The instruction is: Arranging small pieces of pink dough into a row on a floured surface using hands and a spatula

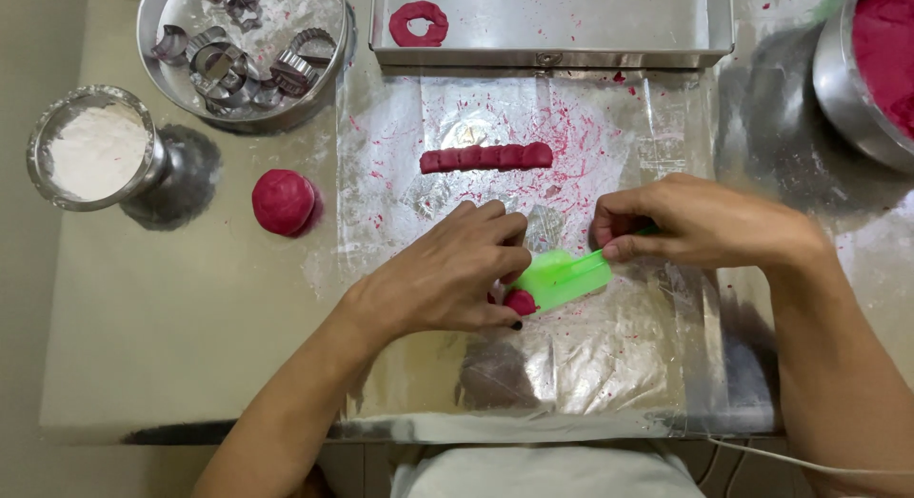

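The left hand point(447, 274) is pressing its curled fingers onto a green mould point(562, 277), pinched shut on the end where a dough lump point(520, 302) is peeking out at the hand's 4 o'clock. The right hand point(700, 224) is pinching the mould's thin green handle between thumb and forefinger, at its 8 o'clock. Both are working over a plastic sheet point(609, 355). A dough log point(487, 157) is lying at 12 o'clock from the mould, a dough ball point(283, 202) at 10 o'clock, and a dough ring point(418, 23) is sitting in the tray point(571, 52) beyond.
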